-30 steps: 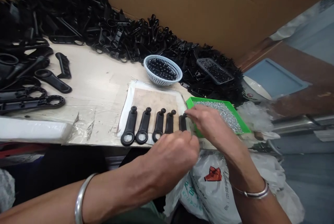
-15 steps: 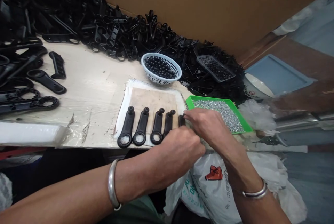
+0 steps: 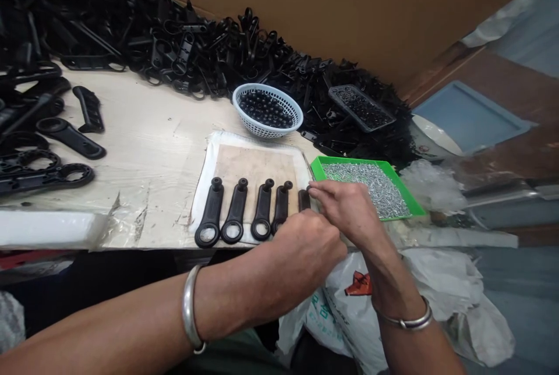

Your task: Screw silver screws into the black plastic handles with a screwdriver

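Several black plastic crank handles [image 3: 211, 211] lie in a row on a white-edged board [image 3: 257, 156], ring ends toward me and small round knobs at their far ends. My left hand [image 3: 312, 247] is closed over the near end of the rightmost crank handle [image 3: 304, 199], whose ring is hidden beneath the fingers. At that handle's far end, my right hand [image 3: 345, 206] pinches a small black knob between thumb and fingertips, mostly covered by them. Just beyond the right hand stands a green tray [image 3: 414, 210] of small silver screws or pins [image 3: 367, 186].
A pale blue basket [image 3: 267, 128] of black knobs sits behind the board. A heap of black handles [image 3: 174, 43] lines the back, with a clear tray [image 3: 362, 108] of small dark parts on it. Loose handles [image 3: 72, 137] lie at left. Plastic bags [image 3: 445, 287] hang below the table edge.
My right hand and wrist have shifted slightly left, with the fingers still at the knob end. My left hand stays at the same handle. The whole view has shifted a little.
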Demonstrator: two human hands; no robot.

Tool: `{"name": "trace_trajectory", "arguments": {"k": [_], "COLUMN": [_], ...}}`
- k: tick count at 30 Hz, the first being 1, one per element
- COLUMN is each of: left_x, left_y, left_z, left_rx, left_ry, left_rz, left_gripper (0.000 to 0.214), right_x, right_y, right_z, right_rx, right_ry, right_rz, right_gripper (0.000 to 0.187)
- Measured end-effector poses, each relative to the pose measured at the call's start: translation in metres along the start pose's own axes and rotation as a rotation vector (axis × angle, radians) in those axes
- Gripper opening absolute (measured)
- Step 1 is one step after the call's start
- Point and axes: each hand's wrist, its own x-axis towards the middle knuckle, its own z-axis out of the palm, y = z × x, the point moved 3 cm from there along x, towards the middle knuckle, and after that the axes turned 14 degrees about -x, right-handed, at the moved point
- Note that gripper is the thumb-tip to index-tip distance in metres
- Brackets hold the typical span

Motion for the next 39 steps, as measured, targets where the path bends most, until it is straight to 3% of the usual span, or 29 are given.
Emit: {"name": "trace_trajectory", "arguments": {"k": [5,10,16,19,25,27,30,32,34,36,39], "left_x": [0.003,0.004,0.002,0.002,0.002,0.001,0.002,0.004,0.004,-0.004,-0.029], "left_y": [0.000,0.000,0.001,0.001,0.004,0.002,-0.006,-0.014,-0.024,-0.033,-0.037], "left_z": [0.000,0.008,0.011,0.012,0.006,0.001,-0.005,-0.009,-0.017,-0.029,-0.044], "left_rx": [0.021,0.000,0.004,0.019,0.001,-0.010,-0.057,-0.196,-0.468,-0.884,-1.552], "left_ry": [-0.020,-0.049,-0.005,0.008,-0.096,-0.114,-0.103,-0.116,-0.122,-0.070,0.127], "left_rz": [-0.015,-0.018,0.003,0.004,-0.003,-0.033,-0.064,-0.093,-0.230,-0.500,-0.957], "left_gripper": [0.021,0.032,0.034,0.034,0.039,0.032,0.019,0.016,0.023,0.028,0.024], "right_x": [0.002,0.000,0.001,0.001,0.001,0.001,-0.001,-0.003,-0.004,-0.003,0.000], "right_y": [0.001,-0.002,0.001,-0.002,-0.011,-0.009,0.000,0.007,0.010,0.011,0.011], "right_z": [-0.003,-0.008,-0.021,-0.024,-0.017,-0.018,-0.022,-0.024,-0.023,-0.020,-0.016], "right_rx": [0.001,-0.042,-0.017,-0.098,-0.358,-0.285,0.088,0.367,0.561,0.615,0.492], "right_ry": [-0.067,-0.095,-0.060,-0.036,-0.137,-0.129,-0.076,-0.044,-0.023,0.017,0.114], "right_rz": [-0.016,-0.111,-0.107,-0.142,-0.173,-0.140,-0.002,0.109,0.176,0.167,0.112], "right_gripper": [0.021,0.023,0.019,0.017,0.019,0.014,0.012,0.010,0.017,0.016,0.011]}}
